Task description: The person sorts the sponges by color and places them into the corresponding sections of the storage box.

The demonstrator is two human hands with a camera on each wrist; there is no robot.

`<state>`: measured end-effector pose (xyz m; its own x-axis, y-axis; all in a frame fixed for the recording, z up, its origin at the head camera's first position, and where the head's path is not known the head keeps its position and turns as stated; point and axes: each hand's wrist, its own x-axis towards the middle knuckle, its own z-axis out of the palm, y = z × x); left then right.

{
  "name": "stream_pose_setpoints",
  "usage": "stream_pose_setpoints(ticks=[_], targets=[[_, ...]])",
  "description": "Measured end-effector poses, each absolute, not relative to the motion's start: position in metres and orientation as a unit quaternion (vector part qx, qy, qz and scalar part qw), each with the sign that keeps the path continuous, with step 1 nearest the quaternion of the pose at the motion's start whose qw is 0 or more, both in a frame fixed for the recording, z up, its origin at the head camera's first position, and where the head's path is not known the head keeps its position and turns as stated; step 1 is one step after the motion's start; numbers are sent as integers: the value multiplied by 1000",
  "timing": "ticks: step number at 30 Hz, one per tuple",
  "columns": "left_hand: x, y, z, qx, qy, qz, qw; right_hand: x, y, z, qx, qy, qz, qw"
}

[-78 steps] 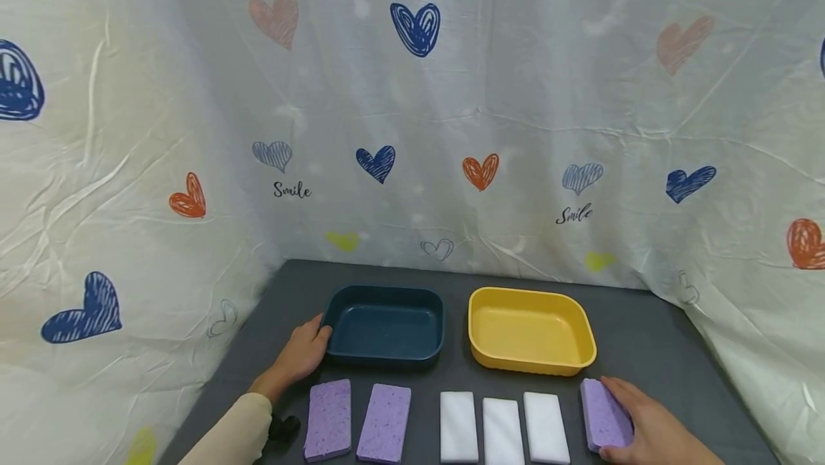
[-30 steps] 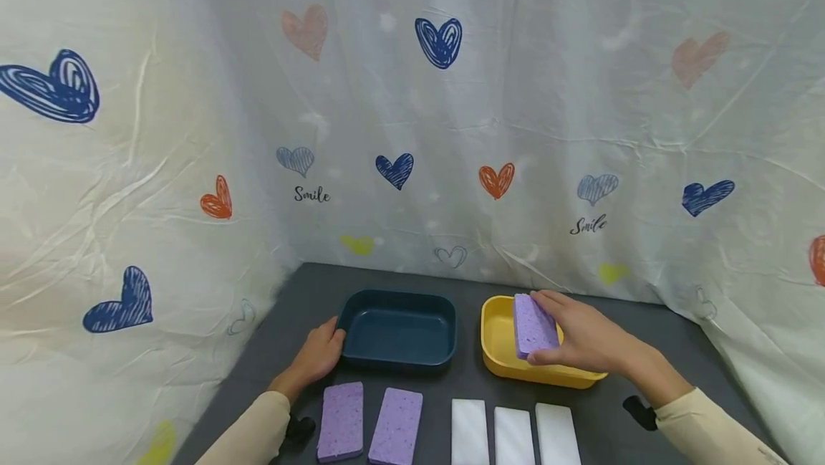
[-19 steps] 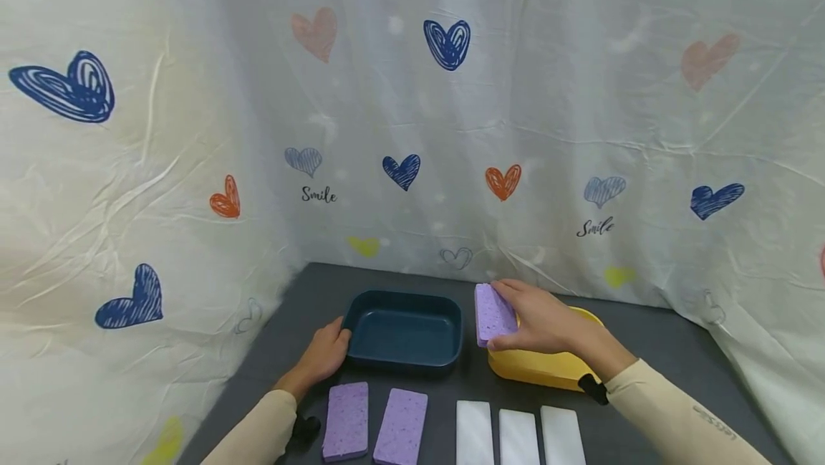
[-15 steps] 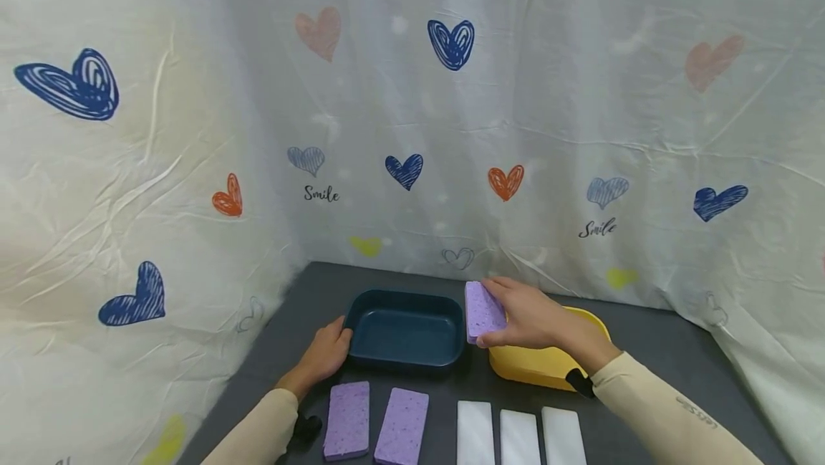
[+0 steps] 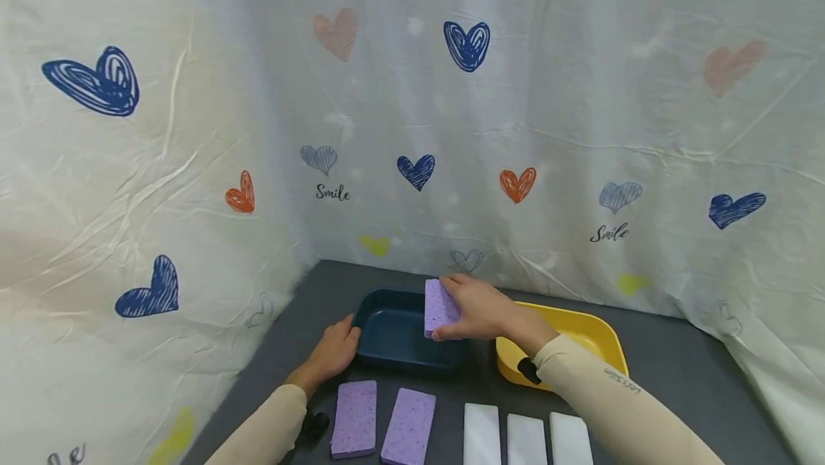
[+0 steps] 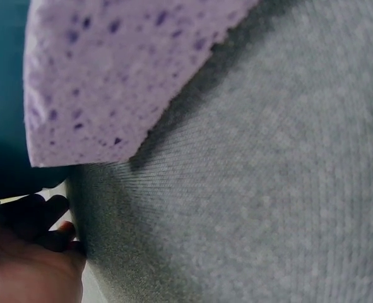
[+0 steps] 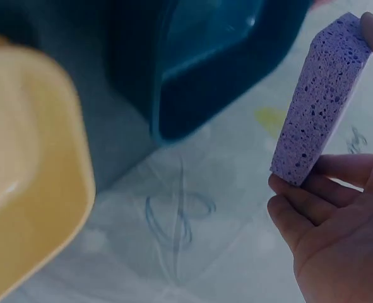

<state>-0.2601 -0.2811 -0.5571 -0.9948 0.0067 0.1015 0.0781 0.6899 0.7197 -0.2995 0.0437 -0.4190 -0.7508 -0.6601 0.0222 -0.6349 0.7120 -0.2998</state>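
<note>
Right hand (image 5: 480, 313): From far away, I see it pinch a purple sponge (image 5: 436, 309), with the thumb at the near end and the other fingers at the far end.
Held sponge: It is up in the air, in front of the right part of the blue tray (image 5: 392, 323) in my head view. My right wrist view shows a gap between them.
Left hand (image 5: 334, 350): It touches the left side of the blue tray. I cannot tell if its fingers curl around that side.
Blue tray: It sits near the far left corner of the desk (image 5: 683, 372).
Yellow tray (image 5: 583, 325): It is near the far edge, further right, with the right arm reaching across it.
Two flat purple sponges (image 5: 354, 418): They lie apart, toward the near edge.
Three white blocks (image 5: 482, 434): They make a row beside those, further right.
Curtain (image 5: 567, 107): It hangs behind the far edge, with hearts on it.
</note>
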Motion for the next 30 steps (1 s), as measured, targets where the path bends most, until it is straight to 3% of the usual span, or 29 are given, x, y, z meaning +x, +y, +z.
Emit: stream_pose_setpoints(ticks=[12, 21, 30], targets=[[-256, -284, -555, -18, -920, -388, 51, -311, -17, -447, -357, 917, -166, 65], [-260, -276, -561, -25, -916, -399, 39, -316, -39, -482, -323, 929, -152, 96], [-255, -281, -558, -6, -913, -405, 40, -317, -63, -498, -313, 933, -155, 91]])
